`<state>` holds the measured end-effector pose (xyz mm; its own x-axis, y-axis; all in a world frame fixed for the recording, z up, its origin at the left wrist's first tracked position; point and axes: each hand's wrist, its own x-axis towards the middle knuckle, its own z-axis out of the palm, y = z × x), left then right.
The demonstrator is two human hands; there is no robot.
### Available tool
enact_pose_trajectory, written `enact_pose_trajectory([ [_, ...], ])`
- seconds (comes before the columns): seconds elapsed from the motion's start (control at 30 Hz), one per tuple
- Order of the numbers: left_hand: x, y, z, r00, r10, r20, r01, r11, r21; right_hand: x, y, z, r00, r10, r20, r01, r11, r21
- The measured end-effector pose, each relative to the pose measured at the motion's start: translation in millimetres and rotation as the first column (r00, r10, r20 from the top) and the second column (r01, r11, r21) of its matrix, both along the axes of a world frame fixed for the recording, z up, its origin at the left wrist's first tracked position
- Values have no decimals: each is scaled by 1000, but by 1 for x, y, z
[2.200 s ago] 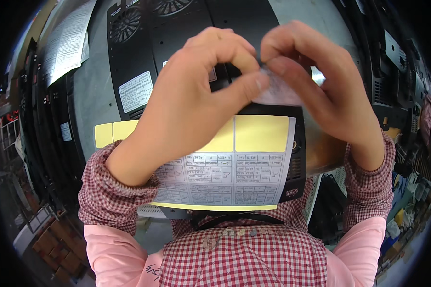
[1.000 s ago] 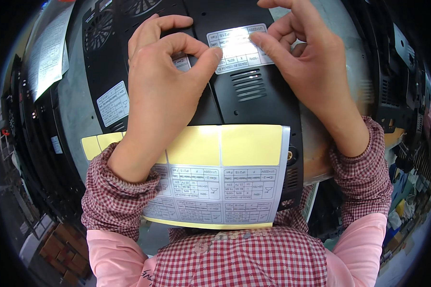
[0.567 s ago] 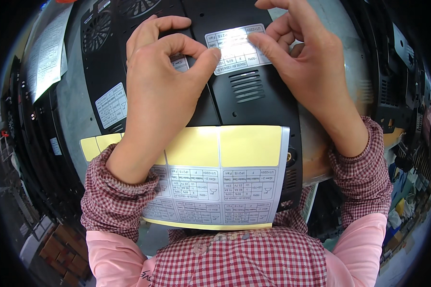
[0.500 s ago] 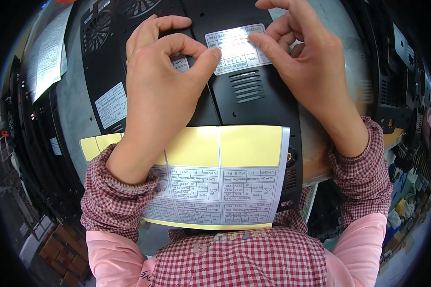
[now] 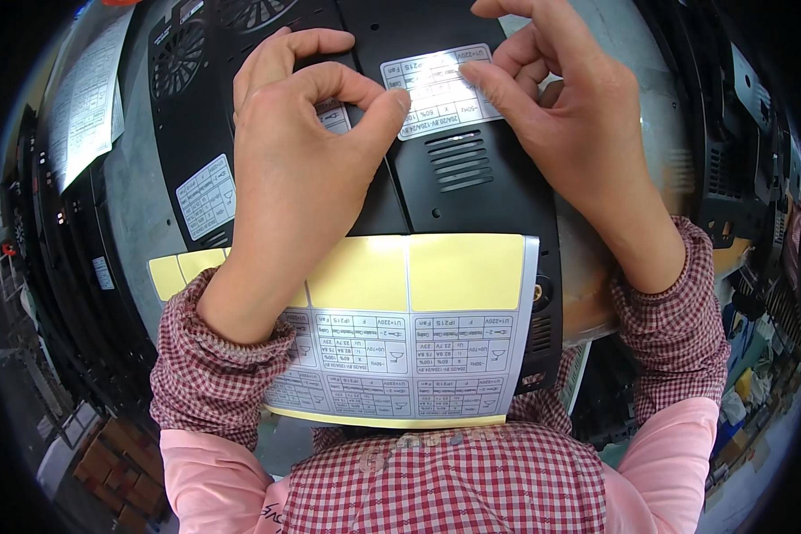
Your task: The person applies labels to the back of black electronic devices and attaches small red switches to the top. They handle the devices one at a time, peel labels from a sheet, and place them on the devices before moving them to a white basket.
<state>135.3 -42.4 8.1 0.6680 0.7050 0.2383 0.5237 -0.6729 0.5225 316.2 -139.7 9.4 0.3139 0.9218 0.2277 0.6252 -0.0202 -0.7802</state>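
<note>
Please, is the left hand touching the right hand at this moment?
Apart. In the head view, the left hand and right hand leave a gap, with the printed label plainly visible between their thumbs.

I class this site as a workshop of the factory type. Indicators in my head view: flat black panels with round fan grilles and parallel vent slots lie side by side on a grey desk. A sheet of printed labels with yellow backing overlaps their near edge. Black, perforated housing parts are ranked along the right; long dark parts line the left. I also register brown, box-shaped stacks at lower left and red-and-white checked work sleeves on the wearer.
</note>
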Motion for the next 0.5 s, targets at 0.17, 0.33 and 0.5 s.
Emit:
enact_pose_trajectory([
  [0.17,1,-2,-1,1000,-3,1,2,999,54,-2,-1,6,1000,1,28,0,999,-43],
  [0.33,3,-1,-5,1000,-6,17,5,997,77,1,1,-2,987,34,156,-43,997,56],
  [0.5,2,-2,-7,997,21,73,-25,999,43,3,-2,-5,948,-93,305,38,983,181],
])
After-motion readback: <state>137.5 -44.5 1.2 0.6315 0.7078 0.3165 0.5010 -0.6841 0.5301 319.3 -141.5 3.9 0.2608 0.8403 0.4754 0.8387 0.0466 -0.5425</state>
